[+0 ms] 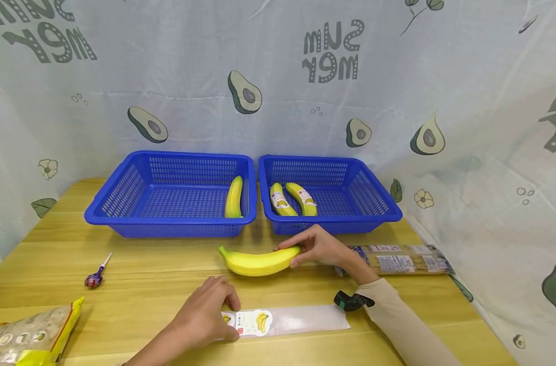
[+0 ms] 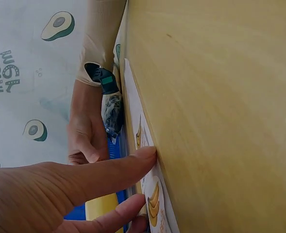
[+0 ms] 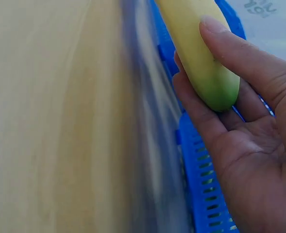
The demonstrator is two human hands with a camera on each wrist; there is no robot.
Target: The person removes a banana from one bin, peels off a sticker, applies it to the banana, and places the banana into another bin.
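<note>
My right hand holds a yellow banana by its rounded end above the table, its stem pointing left. In the right wrist view the thumb lies along the banana, with the fingers beneath its greenish tip. My left hand rests on a strip of banana stickers lying flat on the table. Its thumb is at the near edge and a finger at the far edge, with a gap between them. Part of the strip is hidden under this hand. In the left wrist view the thumb touches the printed stickers.
A left blue basket contains one banana. The right blue basket contains two stickered bananas. A long clear packet lies at right, a lollipop at left, and a yellow-edged bag at near left.
</note>
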